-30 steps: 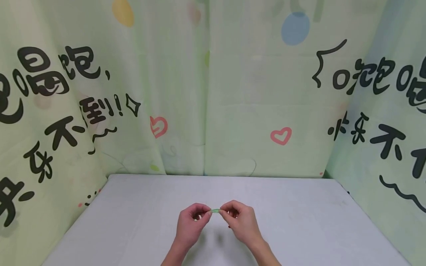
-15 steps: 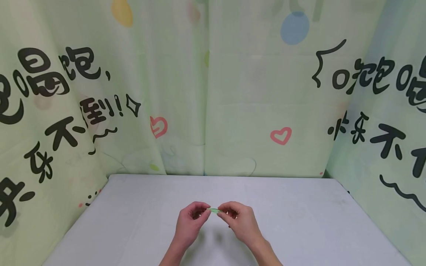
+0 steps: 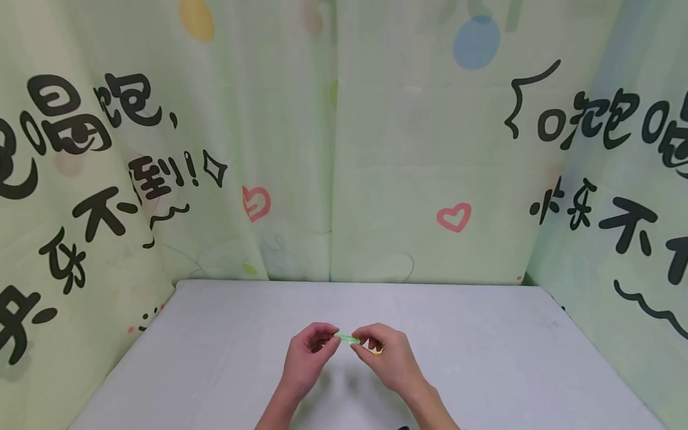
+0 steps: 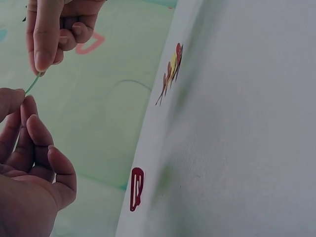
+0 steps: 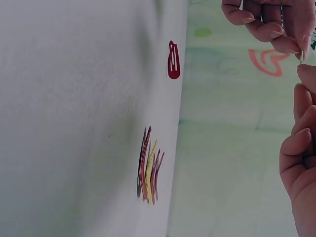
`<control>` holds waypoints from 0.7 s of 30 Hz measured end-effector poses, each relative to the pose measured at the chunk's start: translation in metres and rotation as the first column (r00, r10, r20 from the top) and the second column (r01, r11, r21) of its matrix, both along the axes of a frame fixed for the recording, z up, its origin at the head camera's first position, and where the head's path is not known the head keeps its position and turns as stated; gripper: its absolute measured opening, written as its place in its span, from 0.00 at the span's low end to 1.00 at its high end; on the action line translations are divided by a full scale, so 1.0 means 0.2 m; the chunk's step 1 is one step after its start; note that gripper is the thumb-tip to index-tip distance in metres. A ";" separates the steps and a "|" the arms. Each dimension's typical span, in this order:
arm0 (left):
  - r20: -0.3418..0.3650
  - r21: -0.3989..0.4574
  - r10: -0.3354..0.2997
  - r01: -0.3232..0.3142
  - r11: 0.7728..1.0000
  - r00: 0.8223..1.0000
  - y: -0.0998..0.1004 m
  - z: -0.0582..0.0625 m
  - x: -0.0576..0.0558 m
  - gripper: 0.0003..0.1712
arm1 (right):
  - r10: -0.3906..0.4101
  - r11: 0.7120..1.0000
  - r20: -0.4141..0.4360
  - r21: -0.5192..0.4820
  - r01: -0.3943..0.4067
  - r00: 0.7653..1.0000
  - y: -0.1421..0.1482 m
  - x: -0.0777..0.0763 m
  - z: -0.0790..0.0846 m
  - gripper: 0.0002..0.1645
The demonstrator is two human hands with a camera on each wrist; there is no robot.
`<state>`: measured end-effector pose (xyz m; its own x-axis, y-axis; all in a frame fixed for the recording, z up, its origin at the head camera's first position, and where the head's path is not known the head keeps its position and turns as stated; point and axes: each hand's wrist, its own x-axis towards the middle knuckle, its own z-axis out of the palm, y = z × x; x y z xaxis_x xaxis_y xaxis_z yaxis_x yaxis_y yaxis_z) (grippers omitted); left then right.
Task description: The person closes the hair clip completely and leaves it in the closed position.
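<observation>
Above the table, a slim green hair clip (image 3: pixel 348 338) spans the gap between both hands. My left hand (image 3: pixel 307 358) pinches one end between thumb and fingertips; the thumb and index finger of my right hand (image 3: pixel 391 361) hold the other end. From the left wrist view the clip shows edge-on as a thin, bent green line. Below the hands, a red snap hair clip (image 5: pixel 174 74) lies alone on the table. Beside it, under the right hand, a group of clips (image 5: pixel 149 170) in red, yellow, brown and black lies side by side.
The white-covered table (image 3: pixel 242 316) stretches to a pale green printed curtain (image 3: pixel 387 239) at the back and on both sides. A small dark thing (image 3: pixel 403 427), cut off by the frame, shows at the bottom edge of the head view.
The green clip has tilted, its right end now lower, and more of it shows between the fingers. Both hands have risen very slightly in the head view. A yellow bit now shows beneath the right fingers.
</observation>
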<state>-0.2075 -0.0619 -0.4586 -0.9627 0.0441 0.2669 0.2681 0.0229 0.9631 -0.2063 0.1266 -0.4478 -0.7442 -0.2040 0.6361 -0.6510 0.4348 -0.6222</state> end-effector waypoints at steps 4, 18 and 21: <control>-0.005 -0.042 0.015 -0.015 0.999 1.000 -0.02 0.00 -0.01 0.13 | -0.017 1.000 0.037 0.000 0.017 0.999 0.01 -0.01 0.00 0.16; -0.045 -0.114 0.123 -0.127 0.985 0.991 -0.12 -0.02 -0.05 0.10 | 0.030 0.994 0.328 -0.110 0.006 0.944 0.07 0.00 0.00 0.12; -0.046 -0.131 0.125 -0.130 0.983 0.991 -0.14 -0.03 -0.06 0.09 | -0.020 0.998 0.330 -0.047 0.038 0.944 0.10 0.00 -0.02 0.12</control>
